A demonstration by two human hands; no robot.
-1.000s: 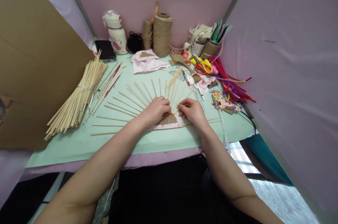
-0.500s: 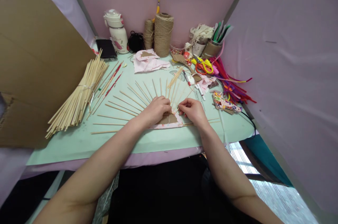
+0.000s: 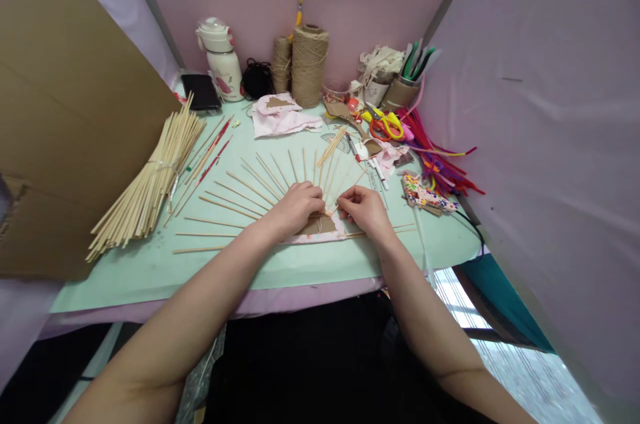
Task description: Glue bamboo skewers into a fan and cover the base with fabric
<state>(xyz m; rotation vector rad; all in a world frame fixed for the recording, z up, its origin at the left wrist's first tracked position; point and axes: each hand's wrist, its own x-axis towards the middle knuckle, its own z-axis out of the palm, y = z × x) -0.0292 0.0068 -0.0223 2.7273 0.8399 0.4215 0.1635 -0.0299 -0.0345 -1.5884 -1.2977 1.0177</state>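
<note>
A fan of thin wooden sticks point(image 3: 250, 185) spreads out from a cardboard half-circle point(image 3: 320, 227) edged with pink-patterned cloth. My left hand point(image 3: 299, 205) rests on the upper left of this piece, its fingers bent together and pressing it down; the fingertips are partly hidden. At the right side of the fan, my right hand point(image 3: 364, 207) pinches a wooden stick point(image 3: 336, 205) between thumb and forefinger, close to the cardboard edge. More sticks point(image 3: 400, 229) stick out to the right beneath that hand.
A tied bundle of sticks point(image 3: 150, 177) lies left, beside a large cardboard sheet point(image 3: 65, 124). Twine spools point(image 3: 310, 67) and a white bottle point(image 3: 223, 67) stand behind. Scissors point(image 3: 387, 125), pipe cleaners point(image 3: 450, 164) and a flower-patterned glue gun point(image 3: 427, 196) lie right.
</note>
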